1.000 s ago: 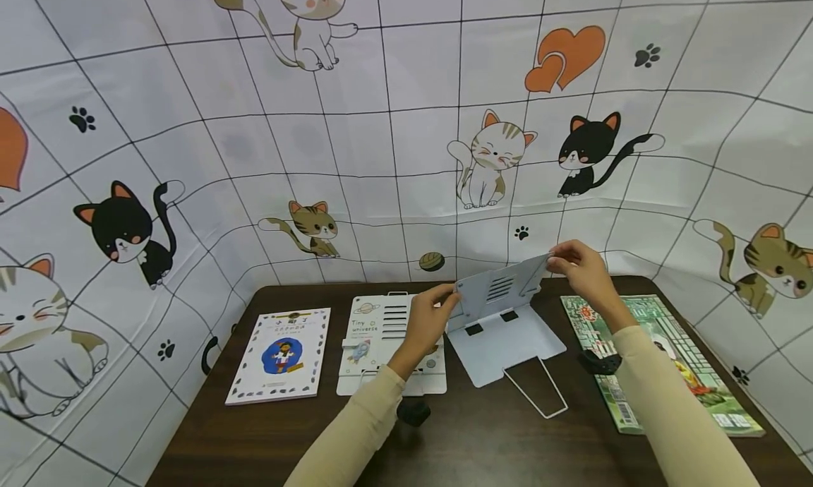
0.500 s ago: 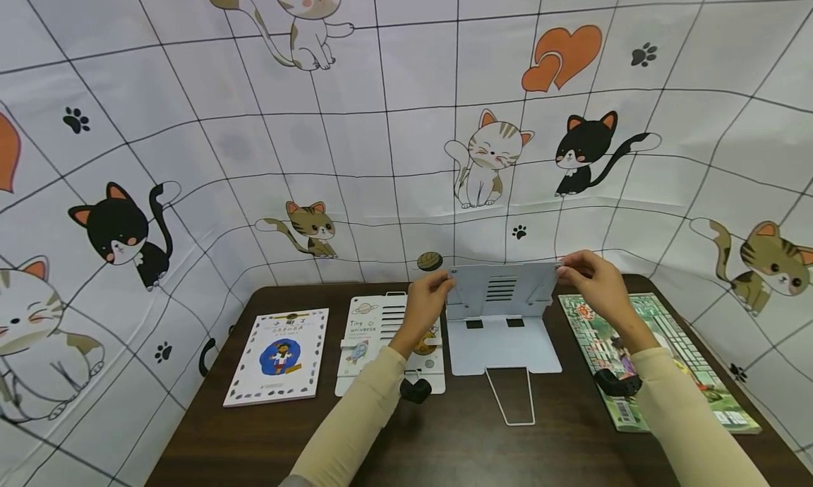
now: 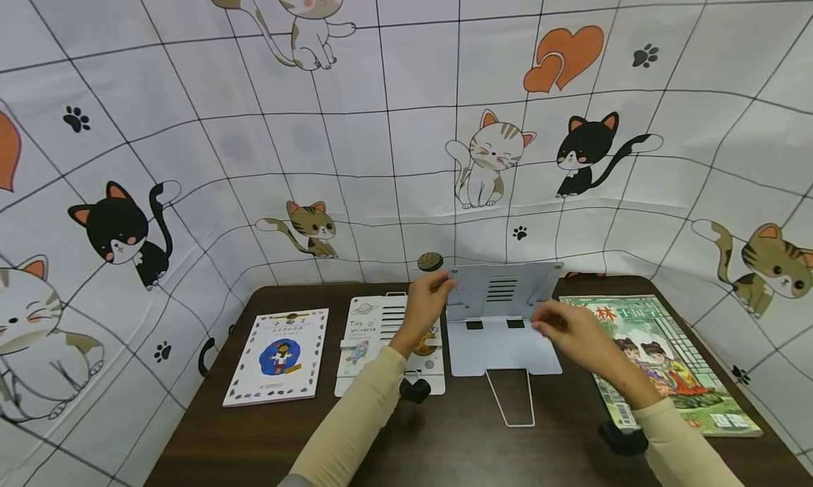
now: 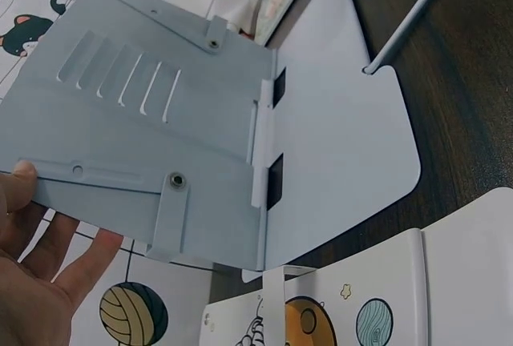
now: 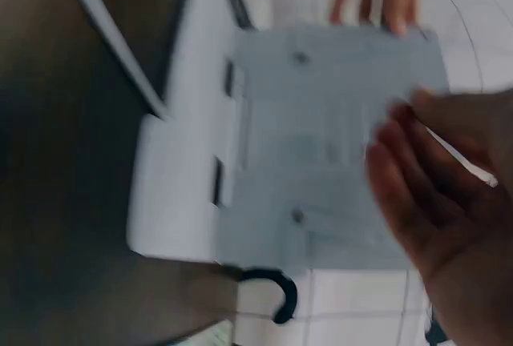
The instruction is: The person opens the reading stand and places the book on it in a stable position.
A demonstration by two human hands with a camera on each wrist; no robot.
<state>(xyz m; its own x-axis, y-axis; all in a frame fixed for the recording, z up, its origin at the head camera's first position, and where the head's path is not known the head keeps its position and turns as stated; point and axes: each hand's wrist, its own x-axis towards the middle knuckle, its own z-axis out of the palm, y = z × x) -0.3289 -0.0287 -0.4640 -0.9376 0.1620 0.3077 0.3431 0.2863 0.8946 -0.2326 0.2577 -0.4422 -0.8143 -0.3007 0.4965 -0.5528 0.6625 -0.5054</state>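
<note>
A pale grey metal book stand (image 3: 504, 349) lies unfolded on the table, its slotted panel (image 3: 470, 284) raised on hinges at the back. My left hand (image 3: 422, 314) pinches the panel's upper left corner, thumb on the near face and fingers behind, as the left wrist view shows. My right hand (image 3: 574, 335) hovers in front of the panel's right part, fingers loosely bent and holding nothing. In the blurred right wrist view this hand (image 5: 449, 194) is apart from the panel. A wire leg (image 3: 532, 402) sticks out from the base toward me.
A second, white book stand (image 3: 362, 332) with a "Tiny universe" print lies left of the grey one, partly under my left arm. A white booklet (image 3: 305, 374) is farther left. A green illustrated magazine (image 3: 692, 374) lies at right. A cat-print curtain (image 3: 406, 148) hangs behind the dark table (image 3: 209, 437).
The book stand has turned to face me squarely, its panel still raised. My right hand has let go of the panel's right corner and moved down in front of it. The left hand keeps its pinch.
</note>
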